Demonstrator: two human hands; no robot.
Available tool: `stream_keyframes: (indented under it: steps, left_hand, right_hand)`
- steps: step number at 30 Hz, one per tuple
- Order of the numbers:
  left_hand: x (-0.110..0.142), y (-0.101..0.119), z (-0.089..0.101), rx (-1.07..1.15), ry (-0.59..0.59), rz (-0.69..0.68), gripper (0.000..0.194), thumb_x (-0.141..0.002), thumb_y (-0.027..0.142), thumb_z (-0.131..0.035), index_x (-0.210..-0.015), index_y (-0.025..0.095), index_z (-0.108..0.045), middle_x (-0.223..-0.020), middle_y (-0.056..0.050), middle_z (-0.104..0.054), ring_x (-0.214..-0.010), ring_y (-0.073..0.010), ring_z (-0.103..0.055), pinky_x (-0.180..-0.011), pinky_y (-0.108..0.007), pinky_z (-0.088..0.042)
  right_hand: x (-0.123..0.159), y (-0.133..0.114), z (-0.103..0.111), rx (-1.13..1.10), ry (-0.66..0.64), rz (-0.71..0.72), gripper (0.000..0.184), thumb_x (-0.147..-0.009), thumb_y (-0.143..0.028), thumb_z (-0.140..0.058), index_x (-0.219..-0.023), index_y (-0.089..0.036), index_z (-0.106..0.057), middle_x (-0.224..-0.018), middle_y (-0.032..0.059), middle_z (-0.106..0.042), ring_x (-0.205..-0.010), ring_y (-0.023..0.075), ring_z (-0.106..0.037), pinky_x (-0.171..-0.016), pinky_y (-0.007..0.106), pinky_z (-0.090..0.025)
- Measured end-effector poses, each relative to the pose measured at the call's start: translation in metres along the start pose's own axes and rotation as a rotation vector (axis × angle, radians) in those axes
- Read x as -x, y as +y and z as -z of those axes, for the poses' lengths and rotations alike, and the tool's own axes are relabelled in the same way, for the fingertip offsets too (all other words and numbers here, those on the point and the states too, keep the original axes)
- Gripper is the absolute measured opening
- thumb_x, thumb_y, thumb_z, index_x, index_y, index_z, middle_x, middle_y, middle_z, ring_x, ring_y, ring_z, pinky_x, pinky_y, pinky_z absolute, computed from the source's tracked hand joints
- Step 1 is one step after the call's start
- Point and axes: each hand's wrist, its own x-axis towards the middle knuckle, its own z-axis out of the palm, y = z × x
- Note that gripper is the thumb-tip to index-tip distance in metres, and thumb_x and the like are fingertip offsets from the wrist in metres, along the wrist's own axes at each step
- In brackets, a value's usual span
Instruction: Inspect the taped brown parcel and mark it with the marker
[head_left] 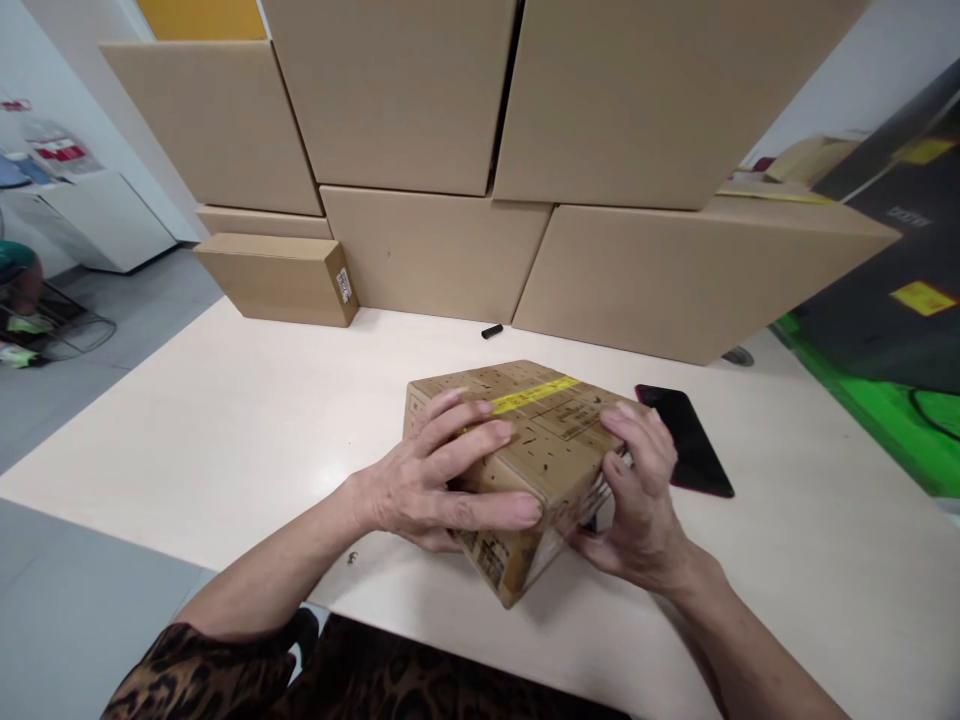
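Hands grasp a small cardboard box (536, 440) on the worktop (225, 430): left hand (431, 485) over its top, right hand (637, 490) seemingly clasping its side.

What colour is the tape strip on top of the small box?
Yellow tape on the brown box, seen in the head view.

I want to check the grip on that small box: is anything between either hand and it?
Nothing visible. The left hand lies flat on the small box, and the right hand clasps its right end. The black phone lies on the table beside it, apart.
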Motion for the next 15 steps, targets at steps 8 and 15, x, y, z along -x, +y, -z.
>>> stream_keyframes:
  steps: [8,15]
  left_hand:
    - [0.019,-0.006,-0.016,0.331,-0.045,0.487,0.109,-0.081,0.083,-0.076,-0.173,0.053,-0.024,-0.188,-0.003,-0.015,-0.172,-0.0496,-0.013,-0.135,-0.078,0.0]
    - [0.02,-0.001,-0.022,0.852,0.149,1.282,0.109,-0.096,0.076,-0.064,-0.177,0.036,-0.004,-0.189,-0.012,-0.008,-0.174,-0.0433,-0.014,-0.134,-0.067,-0.031]
  right_hand:
    - [0.027,0.018,-0.008,0.056,0.109,-0.106,0.101,-0.073,-0.05,-0.086,-0.162,-0.052,-0.037,-0.16,0.0068,-0.043,-0.139,0.0462,-0.05,-0.124,0.079,-0.027]
    - [0.056,0.019,-0.028,0.048,0.133,-0.112,0.089,-0.075,-0.043,-0.089,-0.15,-0.064,-0.045,-0.15,0.0008,-0.05,-0.143,0.0425,-0.048,-0.128,0.079,-0.019]
